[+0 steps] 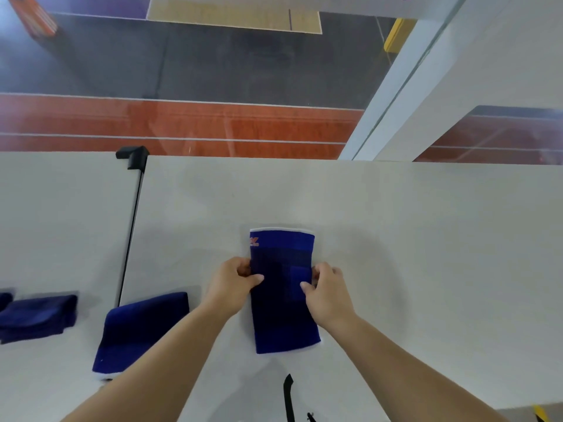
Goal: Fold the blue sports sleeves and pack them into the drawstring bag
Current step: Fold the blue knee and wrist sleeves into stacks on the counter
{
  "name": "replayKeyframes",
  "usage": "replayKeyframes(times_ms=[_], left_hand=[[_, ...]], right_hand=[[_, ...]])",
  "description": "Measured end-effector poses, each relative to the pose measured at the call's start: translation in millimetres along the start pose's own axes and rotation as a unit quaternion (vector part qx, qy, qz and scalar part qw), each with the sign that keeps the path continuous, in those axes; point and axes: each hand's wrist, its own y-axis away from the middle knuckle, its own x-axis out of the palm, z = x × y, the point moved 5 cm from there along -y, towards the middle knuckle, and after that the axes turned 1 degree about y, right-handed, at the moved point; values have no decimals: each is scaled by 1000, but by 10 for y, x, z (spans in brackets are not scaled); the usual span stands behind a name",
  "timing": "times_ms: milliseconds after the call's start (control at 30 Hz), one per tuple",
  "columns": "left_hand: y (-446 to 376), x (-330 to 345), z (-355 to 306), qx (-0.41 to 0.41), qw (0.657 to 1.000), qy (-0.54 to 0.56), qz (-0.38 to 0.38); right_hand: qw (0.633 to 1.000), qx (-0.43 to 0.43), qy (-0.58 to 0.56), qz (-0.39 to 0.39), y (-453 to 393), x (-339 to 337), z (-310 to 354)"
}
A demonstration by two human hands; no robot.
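- A blue sleeve (281, 300) lies flat and lengthwise on the white surface (426, 239), its white-edged far end pointing away from the person and showing a small orange logo at the far left corner.
- The left hand (234, 284) pinches the sleeve's left edge about halfway along, thumb on top and fingers curled at the edge; the grip is closed on the fabric.
- The right hand (326, 295) pinches the right edge at the same level, thumb on top, its grip also closed on the fabric.
- A second blue sleeve (143, 333) lies to the near left, partly under the left forearm, with a white edge at its near end.
- Further left, at the edge of the view, sits a darker pile of folded blue cloth (36, 318); I cannot tell whether it is a sleeve or the bag.
- A thin black rod (129, 239) with a black clamp at its far end runs along a seam in the surface, left of the hands.
- A black strap (288, 397) shows at the near edge, between the forearms.
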Motion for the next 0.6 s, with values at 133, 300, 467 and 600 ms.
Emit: replayKeyframes(times_ms=[133,300,467,600], left_hand=[[107,36,-29,4,1000,-23,12],[216,70,-41,-2,999,-30,39],[301,20,-108,-1,997,74,6],[390,-16,-286,34,989,144,-17]], right_hand=[[997,37,-53,52,-28,13,-39],[993,44,-23,108,-52,39,-66],[988,28,-125,90,7,-132,-59],[975,-45,-216,22,107,-415,56]])
